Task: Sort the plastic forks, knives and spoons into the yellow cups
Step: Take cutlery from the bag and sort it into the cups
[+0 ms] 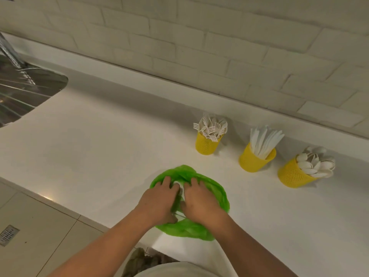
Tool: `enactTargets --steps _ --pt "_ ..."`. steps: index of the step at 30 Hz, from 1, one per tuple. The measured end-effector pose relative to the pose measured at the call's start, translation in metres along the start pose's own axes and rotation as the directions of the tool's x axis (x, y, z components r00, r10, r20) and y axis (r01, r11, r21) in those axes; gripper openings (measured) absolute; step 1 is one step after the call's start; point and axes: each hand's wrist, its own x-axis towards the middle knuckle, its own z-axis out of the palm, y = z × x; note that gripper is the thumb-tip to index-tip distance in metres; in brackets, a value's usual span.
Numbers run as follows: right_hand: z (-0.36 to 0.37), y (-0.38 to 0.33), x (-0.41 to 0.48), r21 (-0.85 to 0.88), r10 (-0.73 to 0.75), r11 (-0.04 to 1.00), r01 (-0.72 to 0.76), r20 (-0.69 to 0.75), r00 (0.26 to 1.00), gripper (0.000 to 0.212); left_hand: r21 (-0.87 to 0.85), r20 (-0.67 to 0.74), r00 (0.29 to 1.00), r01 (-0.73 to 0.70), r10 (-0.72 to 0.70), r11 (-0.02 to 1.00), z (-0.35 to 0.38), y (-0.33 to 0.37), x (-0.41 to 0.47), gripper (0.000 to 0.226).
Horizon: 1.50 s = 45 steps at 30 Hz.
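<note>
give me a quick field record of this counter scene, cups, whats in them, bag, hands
surface: white counter
fork cup: yellow, nearest the sink, holds forks
knife cup: yellow, middle, holds knives
spoon cup: yellow, farthest from the sink, holds spoons
green bag: on the counter near its front edge, apart from the cups
left hand: on the bag, grip unclear
right hand: on the bag, grip unclear
white item: between the hands, kind unclear
sink: metal, far end
</note>
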Motion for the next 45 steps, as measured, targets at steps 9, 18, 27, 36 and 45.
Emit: enactTargets --steps 9,18,27,36,45 --pt "0.004 0.011 0.016 0.27 0.118 0.957 -0.107 -0.026 0.993 0.017 -0.054 0.051 0.98 -0.188 0.191 0.981 0.005 -0.028 -0.002 0.043" --pt "-0.006 0.023 -0.001 0.366 0.001 0.925 0.103 -0.272 0.962 0.014 -0.013 -0.069 0.958 -0.279 0.277 0.96 0.007 -0.04 0.002 0.039" --pt "0.032 0.008 -0.009 0.222 -0.14 0.965 0.139 -0.011 0.99 0.048 -0.275 0.009 0.973 -0.221 0.232 0.936 -0.001 -0.072 0.01 0.094" --pt "0.036 -0.006 -0.003 0.199 0.023 0.98 -0.003 -0.097 0.995 0.022 -0.254 -0.033 0.984 -0.179 0.177 0.95 0.007 -0.079 0.013 0.116" --pt "-0.008 0.04 -0.013 0.999 0.276 -0.028 0.046 -0.037 0.96 0.015 -0.287 -0.139 0.974 -0.211 0.177 0.935 0.018 -0.081 0.005 0.077"
